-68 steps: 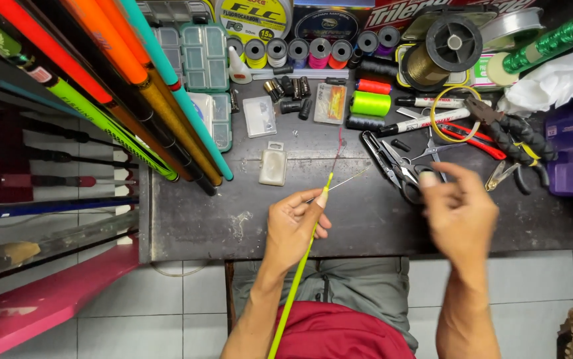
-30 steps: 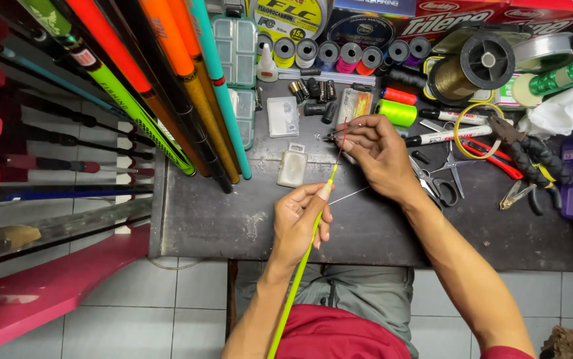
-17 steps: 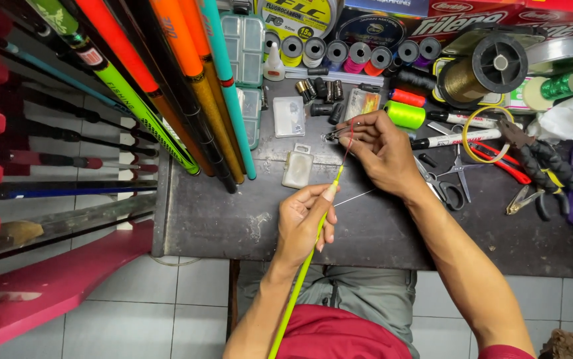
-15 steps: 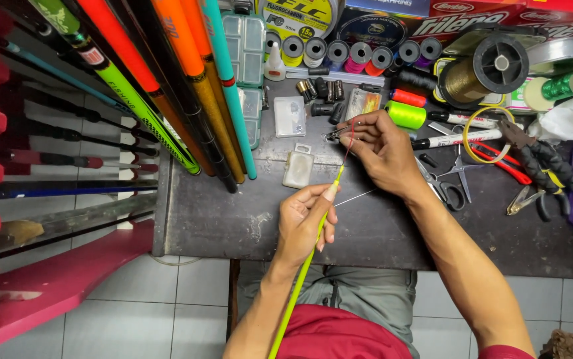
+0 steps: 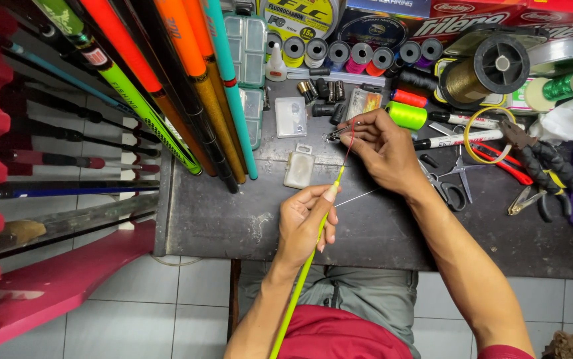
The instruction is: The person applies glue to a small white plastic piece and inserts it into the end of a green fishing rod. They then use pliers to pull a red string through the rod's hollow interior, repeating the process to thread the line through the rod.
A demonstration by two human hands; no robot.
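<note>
My left hand (image 5: 308,223) grips a thin yellow-green fishing rod (image 5: 300,282) near its tip, over the dark worktable (image 5: 220,219). The rod runs down toward my lap. Its upper end narrows to a red tip (image 5: 349,143). My right hand (image 5: 383,153) pinches that tip, where a small metal guide ring (image 5: 334,135) sits. A pale thin line (image 5: 356,197) lies on the table between the two hands.
Several coloured rods (image 5: 187,93) lean across the table's left side, above a pink rod rack (image 5: 54,279). Small clear boxes (image 5: 298,167), thread spools (image 5: 353,52), a neon spool (image 5: 407,114), scissors (image 5: 456,183) and pliers (image 5: 542,163) crowd the back and right.
My right hand came from the right side of the table to the rod's tip and now pinches it. The left hand kept its hold on the rod.
</note>
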